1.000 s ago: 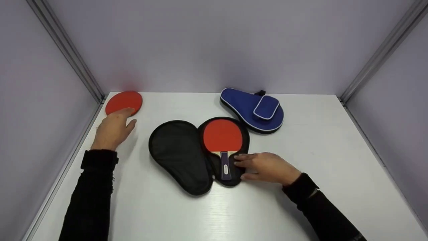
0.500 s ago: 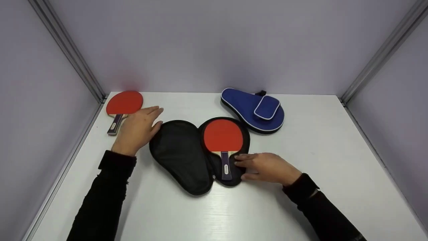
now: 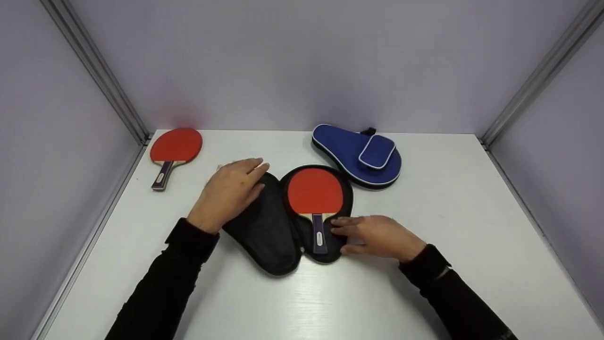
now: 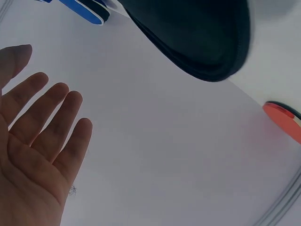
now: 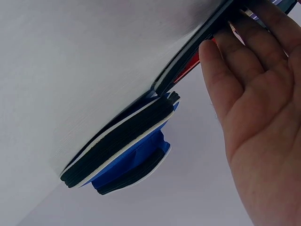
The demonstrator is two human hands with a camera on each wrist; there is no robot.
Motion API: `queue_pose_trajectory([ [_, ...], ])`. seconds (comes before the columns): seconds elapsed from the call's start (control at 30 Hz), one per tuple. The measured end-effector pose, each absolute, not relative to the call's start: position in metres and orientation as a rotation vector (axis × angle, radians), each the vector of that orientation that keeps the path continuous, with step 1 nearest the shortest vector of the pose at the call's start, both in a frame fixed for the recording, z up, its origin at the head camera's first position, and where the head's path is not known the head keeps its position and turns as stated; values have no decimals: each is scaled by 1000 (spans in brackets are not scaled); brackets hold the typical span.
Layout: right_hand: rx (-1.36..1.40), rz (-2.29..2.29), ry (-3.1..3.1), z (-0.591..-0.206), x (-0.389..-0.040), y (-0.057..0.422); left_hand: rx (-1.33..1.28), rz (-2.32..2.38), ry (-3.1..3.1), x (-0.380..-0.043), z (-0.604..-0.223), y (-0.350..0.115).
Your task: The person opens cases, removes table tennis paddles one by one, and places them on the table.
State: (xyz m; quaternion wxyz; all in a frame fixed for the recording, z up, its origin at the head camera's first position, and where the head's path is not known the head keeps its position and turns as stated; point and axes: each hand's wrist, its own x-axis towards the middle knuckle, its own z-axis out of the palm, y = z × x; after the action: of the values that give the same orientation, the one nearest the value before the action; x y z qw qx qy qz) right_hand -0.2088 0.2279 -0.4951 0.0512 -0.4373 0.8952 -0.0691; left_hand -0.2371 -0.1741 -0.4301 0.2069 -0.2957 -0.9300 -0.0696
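Observation:
A black table tennis bat case (image 3: 266, 236) lies spread open on the white table, its two halves side by side. In its right half rests a red bat (image 3: 315, 191), handle toward the person. My left hand (image 3: 231, 191), fingers extended, is over the upper part of the left half and hides some of it; the left wrist view shows that palm (image 4: 35, 160) with nothing in it. My right hand (image 3: 380, 236) has its fingertips on the case's right half, beside the bat handle. In the right wrist view those fingers (image 5: 240, 56) reach over the zipped edge.
A second red bat (image 3: 176, 145) lies at the table's back left corner. Behind the open case is a closed blue case (image 3: 337, 144) with a small pocket, close against its upper right edge. Pale walls (image 3: 302, 61) enclose the table at the back and sides.
My left hand has moved right, from the second bat at the back left to over the left half of the black case. The right hand has stayed in place.

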Motion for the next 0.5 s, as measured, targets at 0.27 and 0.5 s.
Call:
queue_pose_trajectory([
  [0.27, -1338, -201, 2721, -495, -210, 228, -963, -100, -2562, -224, -435, -145],
  [0.5, -1340, -148, 2731, -495, -211, 226, -1074, 1, -2551, -214, -443, -125],
])
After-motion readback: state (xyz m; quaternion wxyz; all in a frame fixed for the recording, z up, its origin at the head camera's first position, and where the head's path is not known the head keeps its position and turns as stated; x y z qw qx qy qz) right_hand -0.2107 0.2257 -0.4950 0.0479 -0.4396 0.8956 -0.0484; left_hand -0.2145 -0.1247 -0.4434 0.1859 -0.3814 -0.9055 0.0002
